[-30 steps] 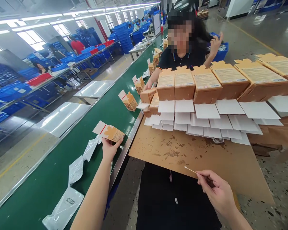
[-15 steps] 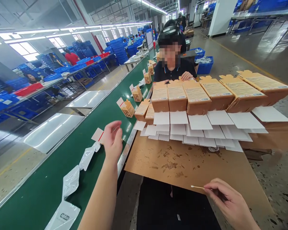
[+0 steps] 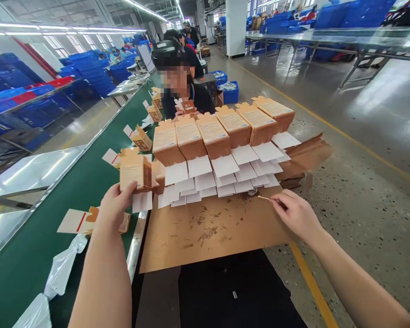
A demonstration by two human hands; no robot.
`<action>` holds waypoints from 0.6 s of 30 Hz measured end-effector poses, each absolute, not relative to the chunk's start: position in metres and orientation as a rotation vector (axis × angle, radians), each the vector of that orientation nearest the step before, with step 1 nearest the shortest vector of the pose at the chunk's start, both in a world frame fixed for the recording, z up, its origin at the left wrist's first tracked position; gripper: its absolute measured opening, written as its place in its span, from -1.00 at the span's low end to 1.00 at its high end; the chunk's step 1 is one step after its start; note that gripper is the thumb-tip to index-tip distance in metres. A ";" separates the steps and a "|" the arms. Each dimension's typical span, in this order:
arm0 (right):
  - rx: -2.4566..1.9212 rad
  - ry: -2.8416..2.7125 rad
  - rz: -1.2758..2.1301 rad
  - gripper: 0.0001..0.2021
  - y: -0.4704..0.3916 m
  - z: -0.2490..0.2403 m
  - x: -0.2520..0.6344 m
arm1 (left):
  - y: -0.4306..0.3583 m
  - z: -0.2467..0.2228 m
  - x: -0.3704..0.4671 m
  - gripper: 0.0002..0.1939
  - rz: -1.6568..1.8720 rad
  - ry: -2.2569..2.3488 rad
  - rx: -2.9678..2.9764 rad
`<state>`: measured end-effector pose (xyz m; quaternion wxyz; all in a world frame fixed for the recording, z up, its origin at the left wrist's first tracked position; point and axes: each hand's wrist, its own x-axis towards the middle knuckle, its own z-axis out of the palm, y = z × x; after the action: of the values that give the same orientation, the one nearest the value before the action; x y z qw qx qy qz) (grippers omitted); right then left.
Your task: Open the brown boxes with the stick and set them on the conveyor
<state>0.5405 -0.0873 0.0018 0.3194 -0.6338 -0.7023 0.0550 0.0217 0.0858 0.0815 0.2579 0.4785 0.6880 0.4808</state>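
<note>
Thumb and fingers of my left hand [image 3: 115,205] grip a small tan carton [image 3: 132,172], at the near left end of the stacked cartons [image 3: 222,136]. The stacked cartons have white flaps [image 3: 213,165] hanging open toward me. My right hand [image 3: 294,212] pinches a cotton swab [image 3: 265,197]. The swab's white tip points left, close to a small clear dish [image 3: 253,192] partly under the lowest flaps. Below lies a brown cardboard sheet [image 3: 181,241] with dark wet-looking stains.
On the left runs a green conveyor belt [image 3: 99,155] with open cartons [image 3: 141,138] and white plastic pouches [image 3: 59,269]. Across the stack a co-worker [image 3: 191,95] handles a brown carton. Blue bins [image 3: 230,93] stand on the floor behind.
My left hand has gone from over the belt to the stack's left end and taken hold of a carton. My right hand has brought the swab forward to the dish. The view has turned right.
</note>
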 end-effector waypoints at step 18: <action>-1.696 -2.109 0.002 -0.62 -0.051 -0.002 0.545 | -0.085 -0.036 0.109 -0.21 1.318 1.500 0.871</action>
<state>0.5448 -0.0506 -0.0020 0.2158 -0.6118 -0.7610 0.0006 0.1087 -0.0849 -0.0359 0.4633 0.3543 0.6102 0.5362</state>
